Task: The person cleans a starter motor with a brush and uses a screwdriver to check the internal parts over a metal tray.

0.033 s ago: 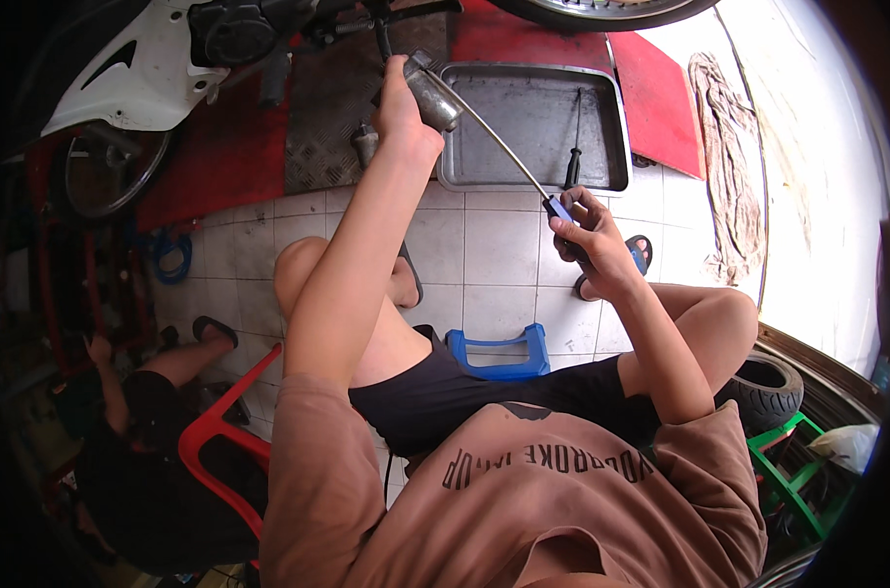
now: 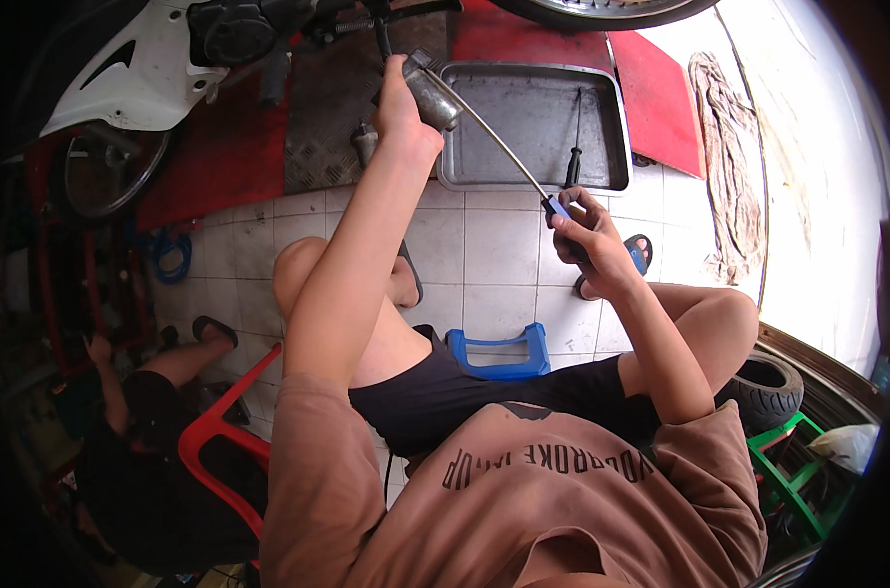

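Long thin metal-shafted screwdriver with blue-black handle (image 2: 499, 147): clenched by the handle in right hand (image 2: 584, 235), fingers wrapped tight. Shaft axis slanting up and away to the left of that hand, tip meeting grey cylindrical metal part (image 2: 431, 96). Part gripped in left hand (image 2: 398, 110), fingers closed around it, arm stretched far forward. Right hand nearer the body, left hand at the far end of the shaft. Beyond the right hand: shallow grey metal tray (image 2: 601, 83) holding second black-handled screwdriver (image 2: 574, 147). Below the right hand: small blue plastic stool (image 2: 499, 355) on white tiled floor (image 2: 484, 245).
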`<move>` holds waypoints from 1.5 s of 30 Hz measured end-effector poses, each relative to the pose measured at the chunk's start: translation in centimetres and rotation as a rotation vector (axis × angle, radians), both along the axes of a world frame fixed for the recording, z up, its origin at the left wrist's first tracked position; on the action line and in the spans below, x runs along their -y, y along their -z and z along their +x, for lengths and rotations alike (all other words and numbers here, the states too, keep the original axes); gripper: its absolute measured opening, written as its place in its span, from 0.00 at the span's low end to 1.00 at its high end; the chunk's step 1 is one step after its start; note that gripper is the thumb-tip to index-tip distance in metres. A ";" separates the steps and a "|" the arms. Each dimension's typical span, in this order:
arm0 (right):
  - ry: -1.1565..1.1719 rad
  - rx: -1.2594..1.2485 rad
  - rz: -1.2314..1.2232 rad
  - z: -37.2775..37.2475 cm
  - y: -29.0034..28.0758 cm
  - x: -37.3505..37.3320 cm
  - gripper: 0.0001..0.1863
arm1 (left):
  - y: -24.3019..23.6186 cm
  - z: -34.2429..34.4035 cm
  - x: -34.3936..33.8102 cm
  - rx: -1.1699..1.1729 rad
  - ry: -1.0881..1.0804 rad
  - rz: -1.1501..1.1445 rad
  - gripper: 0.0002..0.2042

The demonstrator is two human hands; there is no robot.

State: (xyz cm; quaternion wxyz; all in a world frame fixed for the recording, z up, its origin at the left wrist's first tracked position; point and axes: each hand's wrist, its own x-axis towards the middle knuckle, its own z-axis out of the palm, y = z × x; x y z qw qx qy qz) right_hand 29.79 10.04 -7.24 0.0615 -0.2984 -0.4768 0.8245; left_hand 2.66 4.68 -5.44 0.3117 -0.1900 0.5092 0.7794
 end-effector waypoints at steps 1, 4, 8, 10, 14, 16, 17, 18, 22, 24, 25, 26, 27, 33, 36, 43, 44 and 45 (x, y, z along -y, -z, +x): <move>-0.006 0.009 -0.072 -0.1 0.0 -0.1 0.11 | 0.0 -0.1 0.0 -0.005 0.004 0.006 0.11; -0.056 0.070 -0.191 0.5 1.6 -0.5 0.17 | 0.0 0.1 0.2 0.003 0.011 -0.002 0.11; -0.021 0.148 -0.018 0.1 1.4 1.2 0.20 | 0.5 0.0 0.8 0.026 -0.018 -0.038 0.11; 0.006 0.150 -0.026 0.0 1.2 1.8 0.20 | 0.7 -0.2 1.1 0.027 -0.011 -0.047 0.10; -0.044 0.072 -0.011 0.3 1.3 1.3 0.14 | 0.9 0.0 1.1 0.004 0.010 -0.027 0.10; -0.050 0.043 -0.068 0.5 1.9 1.1 0.14 | 1.2 0.2 1.4 0.035 0.022 -0.047 0.10; -0.062 0.053 -0.121 0.5 1.7 0.9 0.14 | 1.3 0.2 1.5 0.047 0.026 -0.055 0.10; -0.074 0.062 -0.175 0.5 1.6 0.8 0.14 | 1.5 0.1 1.6 0.051 0.026 -0.053 0.10; -0.106 0.150 -0.140 0.5 2.7 0.9 0.18 | 1.7 -0.1 1.7 0.054 0.048 -0.063 0.10; -0.049 0.115 -0.096 0.4 2.9 1.0 0.16 | 1.4 -0.1 1.6 0.056 0.056 -0.060 0.10; -0.025 0.102 -0.063 0.4 3.0 1.0 0.15 | 1.3 0.0 1.5 0.061 0.055 -0.051 0.10; 0.001 0.090 -0.028 0.5 3.1 1.0 0.15 | 1.2 0.1 1.5 0.066 0.056 -0.040 0.10; 0.005 0.103 -0.012 0.6 3.0 0.9 0.13 | 1.1 0.1 1.4 0.060 0.059 -0.032 0.10; -0.002 0.041 -0.104 0.0 1.2 0.8 0.15 | 0.8 -0.2 1.3 0.047 0.063 -0.018 0.11; -0.040 0.053 -0.202 0.2 1.3 0.7 0.17 | 1.0 -0.4 1.5 0.027 0.052 -0.003 0.11; 0.062 0.058 0.073 -0.1 1.9 1.9 0.18 | 0.8 -0.3 1.5 0.034 0.024 -0.009 0.11; 0.057 0.029 0.033 -0.1 1.7 1.8 0.18 | 0.6 -0.2 1.5 0.033 0.021 -0.015 0.11; 0.051 0.020 -0.019 -0.2 1.4 1.7 0.18 | 0.5 -0.1 1.6 0.038 0.023 -0.015 0.11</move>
